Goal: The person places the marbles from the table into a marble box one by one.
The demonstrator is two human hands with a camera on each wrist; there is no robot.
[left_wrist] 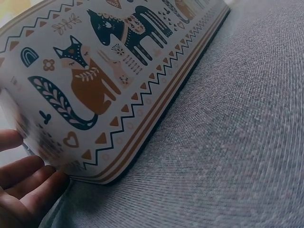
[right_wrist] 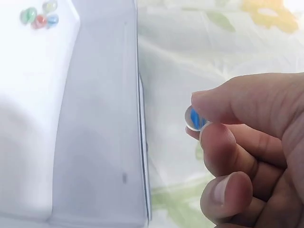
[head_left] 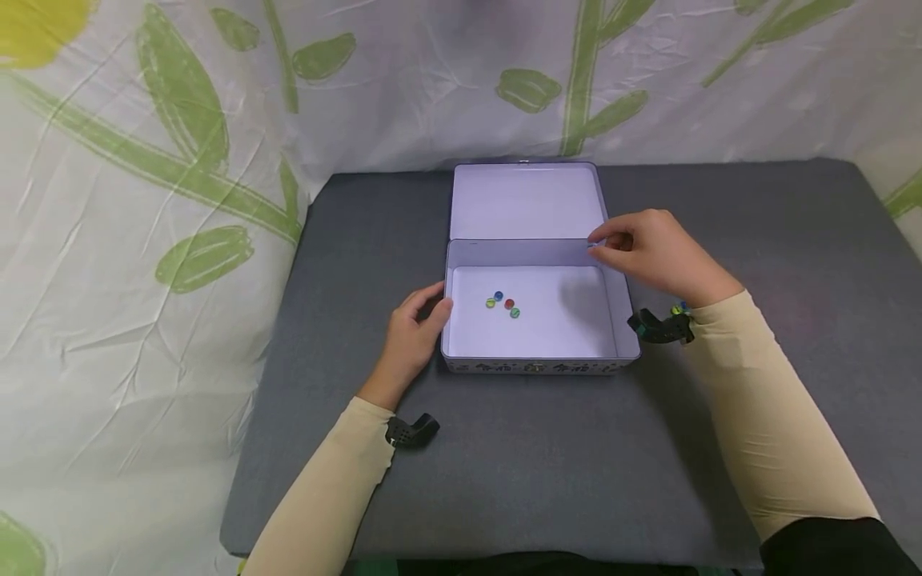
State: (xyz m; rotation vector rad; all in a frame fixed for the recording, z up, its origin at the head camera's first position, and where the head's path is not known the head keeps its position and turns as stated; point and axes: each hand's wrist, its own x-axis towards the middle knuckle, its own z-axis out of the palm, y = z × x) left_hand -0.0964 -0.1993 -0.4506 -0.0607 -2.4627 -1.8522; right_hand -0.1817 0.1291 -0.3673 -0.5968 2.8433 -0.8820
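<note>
My right hand pinches a clear glass marble with a blue swirl between thumb and fingertips, above the back right part of an open tin box. Several marbles, among them a red marble, a blue marble and a green marble, lie grouped on the box's white floor, left of its middle. At the box's left side is my left hand, its relaxed fingers touching the wall. Foxes and other animals decorate the box's outside in the left wrist view.
The box's lid lies folded back behind it. A few more marbles sit on the grey tabletop right of the box, partly hidden by the right wrist camera. A leaf-patterned curtain hangs behind the table.
</note>
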